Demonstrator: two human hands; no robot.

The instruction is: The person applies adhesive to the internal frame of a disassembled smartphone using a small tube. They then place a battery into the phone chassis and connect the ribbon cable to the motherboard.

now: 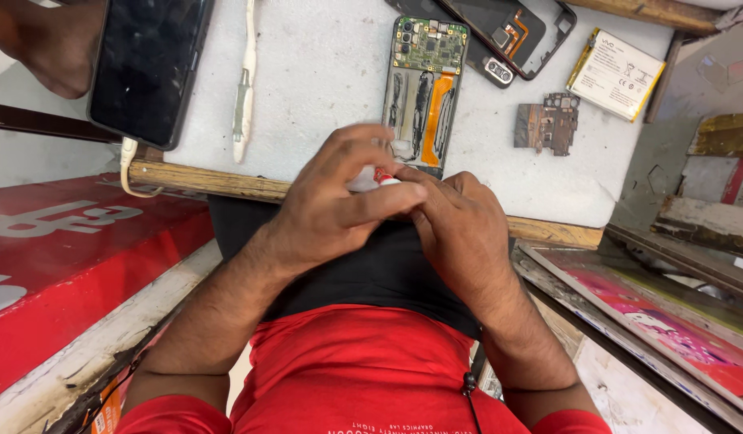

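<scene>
Small white tube with a red tip (377,178), mostly hidden, is pinched between both hands at the near edge of a white desk (323,72). Left hand (339,201) clenches around it; right hand (460,225) grips its tip. Just beyond lies an opened phone with exposed green circuit board (423,88).

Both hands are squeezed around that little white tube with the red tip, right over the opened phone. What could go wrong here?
The small white tube is pinched between left hand and right hand just above the opened phone; a slip might spill onto its bare circuit board. The loose battery lies near the white board's edge and might get knocked off.
</scene>
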